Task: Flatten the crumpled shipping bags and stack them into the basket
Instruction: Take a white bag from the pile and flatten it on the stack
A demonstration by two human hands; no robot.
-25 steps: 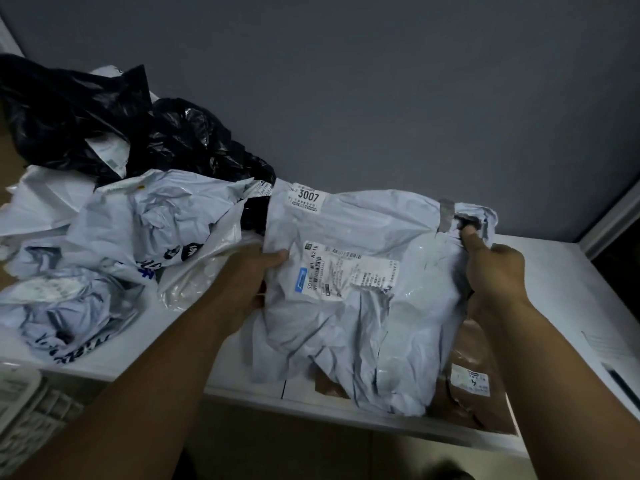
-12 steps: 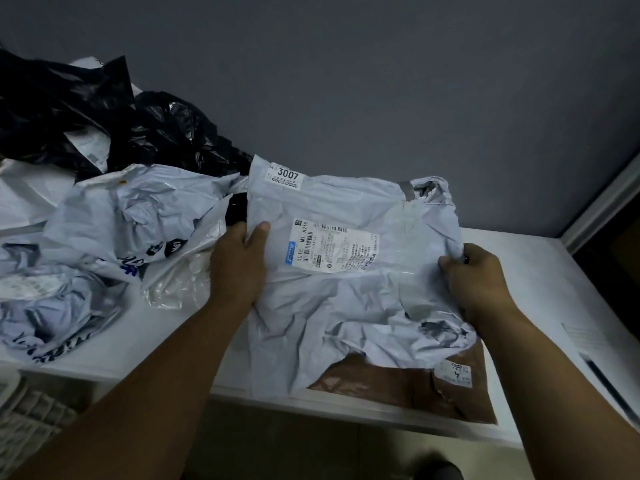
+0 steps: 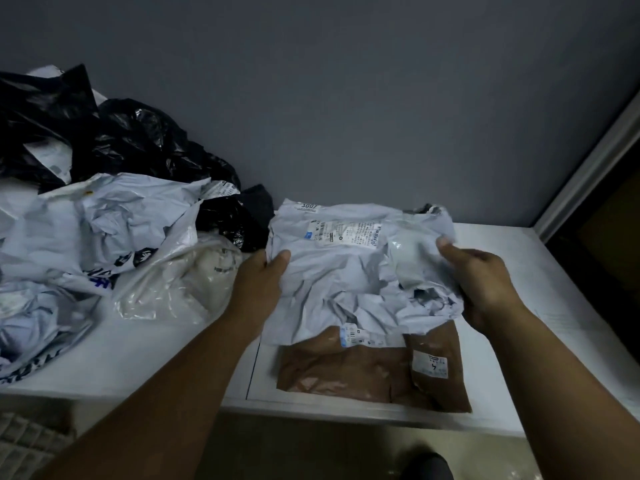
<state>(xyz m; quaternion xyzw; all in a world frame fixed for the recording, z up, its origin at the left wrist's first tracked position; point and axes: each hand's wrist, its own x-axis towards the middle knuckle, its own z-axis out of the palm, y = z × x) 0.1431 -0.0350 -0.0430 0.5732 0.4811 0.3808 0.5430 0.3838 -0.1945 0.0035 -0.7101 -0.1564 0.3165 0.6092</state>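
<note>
Both hands pinch the grey bag (image 3: 346,271), left hand (image 3: 258,282) on its left edge, right hand (image 3: 481,275) on its right, over a brown bag (image 3: 346,372) on the table (image 3: 519,341).

Grips: two, left grip (image 3: 258,282) and right grip (image 3: 485,282)
Pale grey shipping bags: three in plain sight, held bag (image 3: 346,271), upper crumpled bag (image 3: 104,230), lower crumpled bag (image 3: 34,323)
Black bags (image 3: 138,143): heaped, count unclear
Clear bag (image 3: 180,282): one
Brown bag (image 3: 346,368): one
Labels on held bag: three
Basket (image 3: 20,441): one, corner only
Worktop (image 3: 156,358): one
</note>
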